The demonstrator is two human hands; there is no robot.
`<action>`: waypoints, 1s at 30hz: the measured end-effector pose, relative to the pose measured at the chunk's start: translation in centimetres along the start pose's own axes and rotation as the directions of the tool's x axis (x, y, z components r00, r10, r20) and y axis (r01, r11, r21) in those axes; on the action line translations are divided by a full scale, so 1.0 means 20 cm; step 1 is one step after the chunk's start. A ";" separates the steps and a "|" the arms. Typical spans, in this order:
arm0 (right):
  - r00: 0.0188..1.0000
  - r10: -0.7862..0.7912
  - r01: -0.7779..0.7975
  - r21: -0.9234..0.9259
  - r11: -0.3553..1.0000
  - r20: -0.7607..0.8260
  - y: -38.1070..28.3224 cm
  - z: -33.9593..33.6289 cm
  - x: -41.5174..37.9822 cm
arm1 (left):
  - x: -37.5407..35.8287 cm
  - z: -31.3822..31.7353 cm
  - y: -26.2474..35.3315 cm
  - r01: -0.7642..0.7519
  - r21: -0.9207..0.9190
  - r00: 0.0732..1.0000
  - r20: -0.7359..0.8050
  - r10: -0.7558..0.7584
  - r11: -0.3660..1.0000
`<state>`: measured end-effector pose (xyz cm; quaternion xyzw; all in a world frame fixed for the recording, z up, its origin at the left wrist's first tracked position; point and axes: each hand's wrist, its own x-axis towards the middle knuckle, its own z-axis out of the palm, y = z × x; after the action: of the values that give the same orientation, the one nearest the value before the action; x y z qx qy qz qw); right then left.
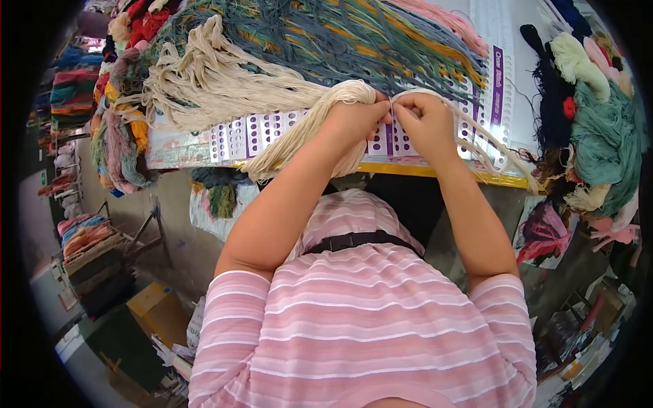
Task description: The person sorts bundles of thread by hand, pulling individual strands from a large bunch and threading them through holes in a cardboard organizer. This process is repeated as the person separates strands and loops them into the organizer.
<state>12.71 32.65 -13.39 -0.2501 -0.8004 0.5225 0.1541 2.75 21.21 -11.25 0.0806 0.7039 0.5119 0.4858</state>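
My left hand (355, 121) is closed around a hank of cream thread (299, 139), which drapes over the hand and hangs down past the wrist at the table's front edge. Close beside it, my right hand (428, 121) pinches a thin strand of the cream thread, thumb and fingertips together. The fingertips of both hands nearly meet. A few loose cream strands (486, 139) run from the right hand toward the table's right corner. More cream thread (204, 85) lies spread out left of the hands.
White-and-purple cards with punched holes (255, 132) lie under the threads on the table. Blue, green and mustard threads (320, 41) cover the back. Teal hanks (602, 146) and a dark navy hank (552, 102) hang at right. Mixed hanks (122, 146) hang at left. A cardboard box (158, 311) stands below.
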 end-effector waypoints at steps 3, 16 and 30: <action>0.977 -0.211 0.211 -0.020 0.977 -0.019 0.04 -0.01 -0.05 | 0.03 -0.01 -0.02 -0.006 -0.054 1.000 -0.007 0.005 0.999; 0.962 -0.274 0.255 -0.416 0.873 0.014 -0.05 0.02 -0.11 | -0.08 -0.47 0.09 -0.338 -0.376 0.881 -0.449 0.150 0.862; 0.999 0.016 -0.008 -0.161 0.987 0.050 -0.13 -0.03 -0.04 | -0.07 -0.38 0.04 -0.162 -0.778 0.935 0.075 0.347 0.607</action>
<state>12.96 31.82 -10.68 -0.2531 -0.8422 0.4633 0.1099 -2.72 15.92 -9.75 0.0247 0.3464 0.8115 0.4700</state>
